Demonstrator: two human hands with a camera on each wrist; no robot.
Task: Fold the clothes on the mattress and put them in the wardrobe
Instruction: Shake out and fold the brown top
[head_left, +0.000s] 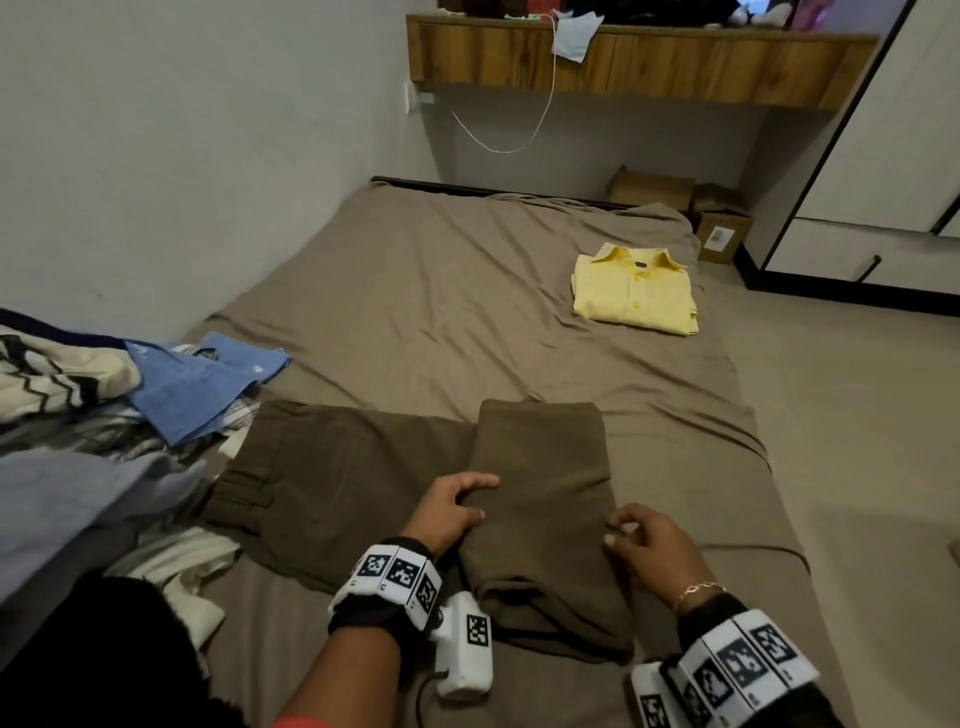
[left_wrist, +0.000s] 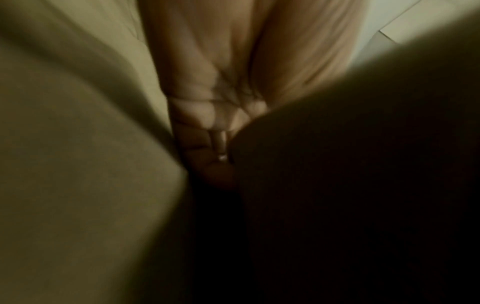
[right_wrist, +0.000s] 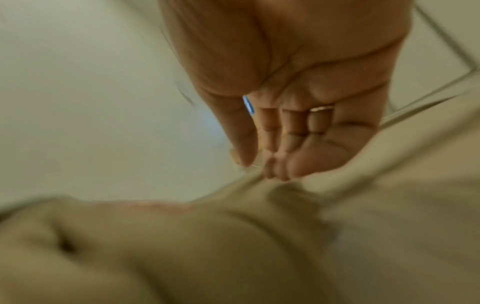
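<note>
Brown trousers lie across the near end of the mattress, their legs doubled over into a thick panel on the right. The left hand grips the left edge of that folded panel, thumb on top and fingers curled round the cloth. The right hand hovers just above the panel's right edge, fingers loosely bent and holding nothing; the right wrist view shows its palm clear of the fabric. At the mattress's left edge sits a heap of unfolded clothes, a blue shirt on top. Near the far right corner rests a folded yellow shirt. Beyond it stands the white wardrobe.
</note>
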